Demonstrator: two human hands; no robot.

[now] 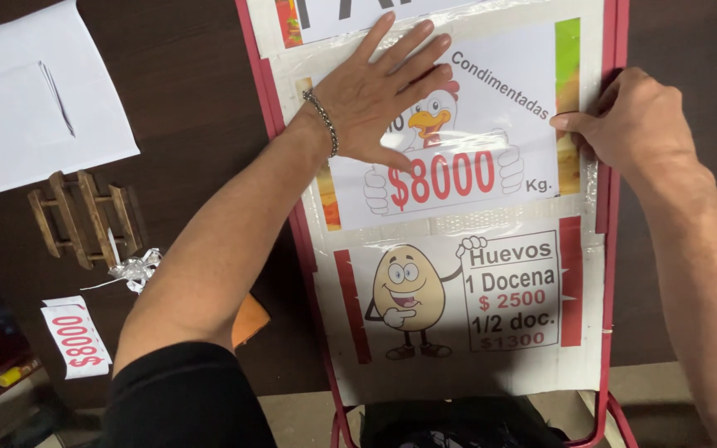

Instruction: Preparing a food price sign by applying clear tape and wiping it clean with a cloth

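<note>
- Even, soft indoor light; bright white paper at ten o'clock nearly washes out.
- Faint glare on the clear plastic sheet (458, 222) at centre.
- Dark corners at seven o'clock; slight blur throughout, soft shadows under the forearms.

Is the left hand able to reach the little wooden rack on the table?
Probably yes. The left hand lies flat on the chicken poster, and the wooden rack sits just left of that forearm with only bare dark table between them.

A shop: price posters (450, 199) for chicken and eggs.
</note>
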